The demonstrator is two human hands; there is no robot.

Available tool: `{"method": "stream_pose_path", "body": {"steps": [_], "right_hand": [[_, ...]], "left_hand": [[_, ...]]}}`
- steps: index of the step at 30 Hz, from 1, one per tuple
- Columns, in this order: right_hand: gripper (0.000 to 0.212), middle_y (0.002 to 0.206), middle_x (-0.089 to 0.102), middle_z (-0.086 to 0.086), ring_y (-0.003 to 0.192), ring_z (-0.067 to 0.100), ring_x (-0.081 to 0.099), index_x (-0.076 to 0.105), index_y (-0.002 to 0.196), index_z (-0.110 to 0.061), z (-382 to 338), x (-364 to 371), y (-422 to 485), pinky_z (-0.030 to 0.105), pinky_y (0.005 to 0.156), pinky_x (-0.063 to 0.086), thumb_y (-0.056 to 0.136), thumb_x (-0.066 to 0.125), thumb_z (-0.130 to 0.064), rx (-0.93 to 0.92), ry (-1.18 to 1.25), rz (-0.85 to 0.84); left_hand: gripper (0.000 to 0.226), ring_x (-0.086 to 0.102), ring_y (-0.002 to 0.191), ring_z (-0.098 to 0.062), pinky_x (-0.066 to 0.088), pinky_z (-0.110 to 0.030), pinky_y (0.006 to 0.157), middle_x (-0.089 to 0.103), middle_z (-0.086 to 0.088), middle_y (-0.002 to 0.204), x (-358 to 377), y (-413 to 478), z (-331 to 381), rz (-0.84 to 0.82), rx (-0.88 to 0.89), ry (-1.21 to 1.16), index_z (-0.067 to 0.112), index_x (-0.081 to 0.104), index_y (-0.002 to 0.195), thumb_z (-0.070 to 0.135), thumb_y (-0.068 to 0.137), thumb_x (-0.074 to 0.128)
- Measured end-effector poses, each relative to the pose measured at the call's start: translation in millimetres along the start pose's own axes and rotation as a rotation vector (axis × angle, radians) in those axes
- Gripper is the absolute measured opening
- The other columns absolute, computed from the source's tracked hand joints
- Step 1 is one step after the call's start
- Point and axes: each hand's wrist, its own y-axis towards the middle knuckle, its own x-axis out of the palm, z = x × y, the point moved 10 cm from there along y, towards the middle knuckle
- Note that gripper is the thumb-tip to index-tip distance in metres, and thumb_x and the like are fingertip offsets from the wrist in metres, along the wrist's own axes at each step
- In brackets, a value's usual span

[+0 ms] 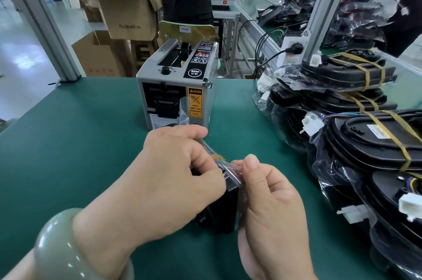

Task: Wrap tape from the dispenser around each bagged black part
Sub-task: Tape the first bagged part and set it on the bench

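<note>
While both hands are working at the lower centre of the frame, the bagged black part (219, 209) is standing upright between them over the green table (80, 131), just in front of the tape dispenser (175, 88). The left hand (173, 179), wearing a pale green bangle (59, 250), is curling its fingers over the top of the part. The right hand (269, 206) is pinching a clear film (231, 169) between thumb and forefinger at the part's upper corner. Whether that film is tape or the loose mouth of the bag is too hard to tell. A cut strip (184, 110) is hanging from the dispenser's outlet at mid-frame, waiting to be taken. A pile of bagged parts (365, 142), several banded in yellowish tape, is filling the right side, and cardboard boxes (127, 10) are sitting at the upper left. By my reading the wrap on this part is only beginning, and several things are risking trouble. The film is looking slack, so it may be folding onto itself and sticking before it lands. The bag may be bunching under the wrap if the left hand is loosening. The part, held only near its top, may be twisting or slipping down. Reaching for the hanging strip means freeing one hand, leaving the part poorly held.
</note>
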Motion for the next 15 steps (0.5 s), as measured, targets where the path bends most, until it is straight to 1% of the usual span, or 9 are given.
{"method": "stream_pose_path", "body": {"steps": [4,7,9,11,12,13,15], "right_hand": [[0.031,0.079,0.073,0.015,0.071,0.023,0.066,0.070,0.065,-0.015,0,0,0,0.034,0.069,0.054,0.056,0.071,-0.045,-0.003,0.004,0.004],[0.030,0.077,0.073,0.013,0.069,0.021,0.066,0.070,0.063,-0.016,-1,0,0,0.031,0.066,0.054,0.056,0.070,-0.045,-0.010,0.009,0.003],[0.029,0.076,0.073,0.012,0.069,0.021,0.066,0.070,0.062,-0.016,-1,0,-1,0.029,0.065,0.055,0.056,0.070,-0.045,-0.012,0.013,0.001],[0.029,0.076,0.073,0.011,0.070,0.022,0.066,0.070,0.062,-0.016,-1,0,0,0.032,0.068,0.054,0.056,0.071,-0.045,-0.012,0.013,-0.001],[0.029,0.077,0.073,0.012,0.072,0.023,0.066,0.070,0.062,-0.016,-1,-1,0,0.035,0.070,0.054,0.056,0.071,-0.045,-0.013,0.010,0.002],[0.029,0.077,0.073,0.013,0.072,0.024,0.066,0.070,0.062,-0.016,-1,-1,-1,0.037,0.073,0.053,0.056,0.071,-0.045,-0.015,0.006,0.005],[0.030,0.077,0.072,0.014,0.073,0.025,0.066,0.070,0.063,-0.016,-1,-2,-1,0.039,0.074,0.053,0.057,0.071,-0.045,-0.020,-0.008,0.010]], "left_hand": [[0.015,0.013,0.116,0.032,0.011,0.015,0.074,0.045,0.038,0.107,-1,-2,-2,0.026,-0.011,0.021,0.034,0.070,0.065,0.035,0.061,0.056],[0.014,0.012,0.115,0.033,0.011,0.014,0.077,0.045,0.041,0.102,0,-3,2,0.045,0.011,0.039,0.039,0.068,0.068,0.035,0.061,0.056],[0.016,0.014,0.110,0.037,0.012,0.014,0.077,0.047,0.042,0.095,0,-5,3,0.059,0.026,0.039,0.040,0.067,0.070,0.036,0.060,0.055],[0.018,0.015,0.107,0.038,0.013,0.013,0.077,0.049,0.046,0.095,0,-6,6,0.070,0.041,0.049,0.041,0.066,0.072,0.039,0.060,0.053],[0.018,0.015,0.107,0.038,0.014,0.013,0.077,0.045,0.053,0.098,0,-6,8,0.073,0.055,0.059,0.042,0.066,0.073,0.039,0.060,0.053],[0.018,0.016,0.106,0.038,0.014,0.012,0.077,0.037,0.060,0.100,0,-6,10,0.073,0.066,0.069,0.043,0.066,0.073,0.040,0.060,0.053],[0.017,0.017,0.106,0.038,0.014,0.012,0.077,0.026,0.062,0.103,0,-6,12,0.081,0.075,0.076,0.043,0.066,0.074,0.040,0.062,0.054]]}}
